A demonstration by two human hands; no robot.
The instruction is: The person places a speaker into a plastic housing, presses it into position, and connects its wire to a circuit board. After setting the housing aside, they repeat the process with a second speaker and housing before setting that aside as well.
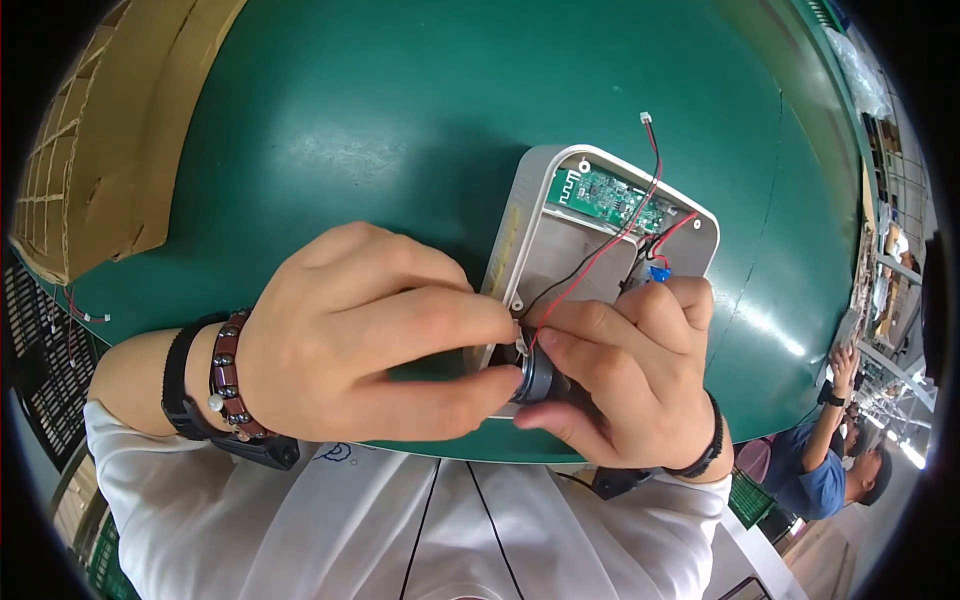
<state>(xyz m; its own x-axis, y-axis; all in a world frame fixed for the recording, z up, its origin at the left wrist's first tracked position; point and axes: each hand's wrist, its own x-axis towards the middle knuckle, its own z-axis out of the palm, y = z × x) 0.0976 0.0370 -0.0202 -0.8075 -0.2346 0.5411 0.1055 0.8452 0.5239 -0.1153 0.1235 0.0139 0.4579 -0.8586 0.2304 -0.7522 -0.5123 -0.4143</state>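
Note:
A white plastic housing (508, 225), open side up, lies tilted on the green table in front of me. Inside its far end sits a green circuit board (610, 200). My left hand (370, 330) pinches a small round dark part (541, 380), which looks like a speaker, at the housing's near end. From the other side, my right hand (630, 370) grips the same part between thumb and fingers. A red and black wire pair (600, 248) runs from there across the housing to a white connector (646, 118). A blue component (659, 273) shows beside my right knuckles.
The green table (400, 80) spreads beyond the housing. At the far left stands a cardboard box with dividers (150, 130), near a black plastic crate (50, 370) with loose wires (85, 310). Another person (815, 465) is at the right, one arm raised.

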